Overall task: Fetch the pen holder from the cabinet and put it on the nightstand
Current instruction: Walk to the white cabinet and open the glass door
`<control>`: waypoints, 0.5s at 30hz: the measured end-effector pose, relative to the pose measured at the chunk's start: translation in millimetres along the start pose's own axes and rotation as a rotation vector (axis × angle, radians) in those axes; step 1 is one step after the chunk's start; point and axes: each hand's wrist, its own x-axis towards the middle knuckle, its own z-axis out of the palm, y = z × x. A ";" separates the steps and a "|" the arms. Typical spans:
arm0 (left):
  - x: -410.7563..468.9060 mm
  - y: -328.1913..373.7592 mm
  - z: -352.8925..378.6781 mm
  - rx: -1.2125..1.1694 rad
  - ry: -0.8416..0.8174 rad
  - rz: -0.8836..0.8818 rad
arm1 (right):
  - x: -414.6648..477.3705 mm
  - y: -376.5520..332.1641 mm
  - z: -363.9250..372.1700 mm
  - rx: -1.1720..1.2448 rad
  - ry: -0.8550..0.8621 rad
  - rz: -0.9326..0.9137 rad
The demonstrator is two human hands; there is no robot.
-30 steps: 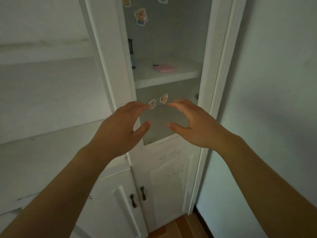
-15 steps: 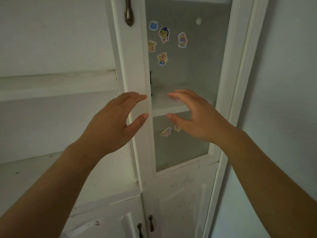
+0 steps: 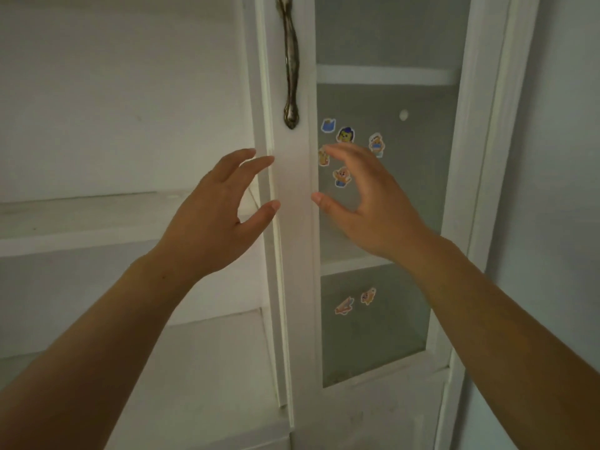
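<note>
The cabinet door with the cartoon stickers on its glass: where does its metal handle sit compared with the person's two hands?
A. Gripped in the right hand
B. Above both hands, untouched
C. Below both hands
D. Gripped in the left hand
B: the metal handle runs up the door frame above the left hand and the right hand, both open and touching nothing.

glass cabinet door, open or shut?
Looks shut, not certain. The glass door sits flush in its frame, its metal handle untouched; left hand and right hand hover open below the handle.
</note>
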 end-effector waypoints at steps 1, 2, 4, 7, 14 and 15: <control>6.1 -2.7 -0.8 0.007 0.006 0.005 | 7.1 -1.4 0.5 -0.010 -0.001 0.002; 12.0 -5.5 -1.3 0.018 0.015 0.008 | 14.5 -3.0 0.9 -0.011 0.012 0.001; 23.3 -10.0 -2.8 0.033 0.040 0.015 | 29.7 -5.9 0.8 0.003 0.059 -0.009; 38.4 -16.9 -6.0 0.027 0.067 0.026 | 51.3 -7.7 -2.3 -0.014 0.102 -0.020; 66.7 -35.0 -8.9 -0.028 0.103 0.040 | 90.7 -13.7 -4.4 -0.106 0.169 -0.095; 70.2 -35.7 -9.4 -0.041 0.107 0.049 | 94.7 -15.3 -3.6 -0.119 0.180 -0.090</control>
